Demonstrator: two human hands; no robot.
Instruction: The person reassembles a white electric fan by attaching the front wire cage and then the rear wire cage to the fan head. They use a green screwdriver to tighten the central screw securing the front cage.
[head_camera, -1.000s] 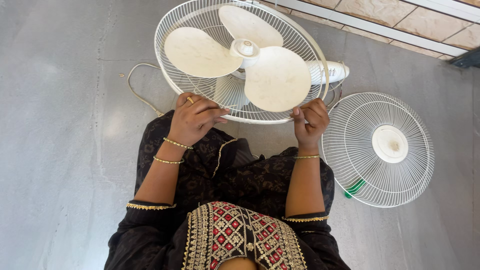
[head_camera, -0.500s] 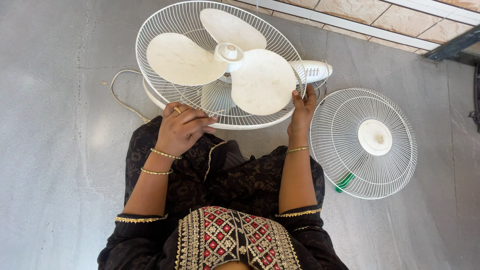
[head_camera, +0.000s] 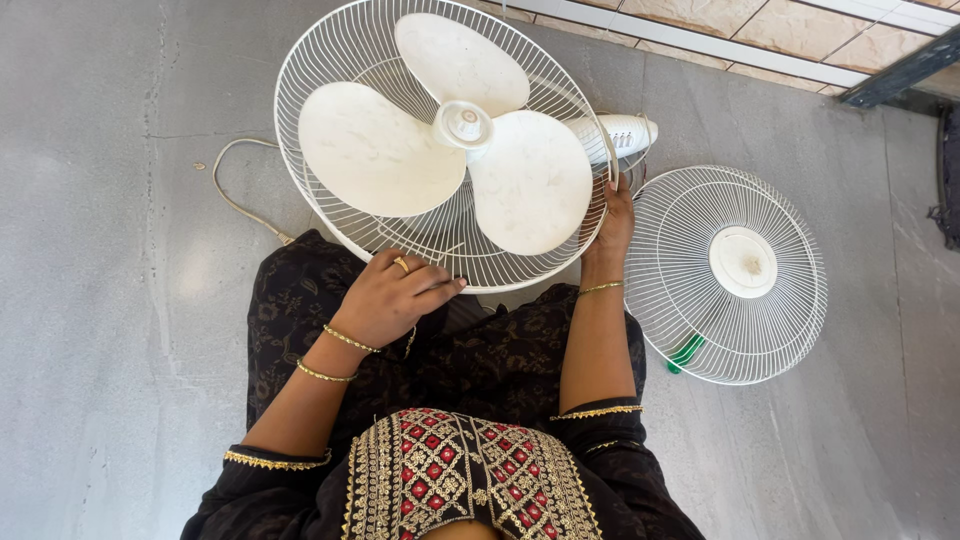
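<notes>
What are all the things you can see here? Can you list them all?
fan: 1, white, three blades inside a wire guard, on the floor in front of the person
front guard: 1, white wire, round cap in its middle, lying flat on the floor right of the fan
cord: 1, white, curling on the floor left of the fan
green tool: 1, green, under the front guard's lower edge; too hidden to tell what it is
floor: 1, grey
wall: 1, beige tiles with a white strip, top right
left hand: 1, gold ring and bangles, gripping the fan's lower rim
right hand: 1, gold bangle, holding the fan's right rim
</notes>
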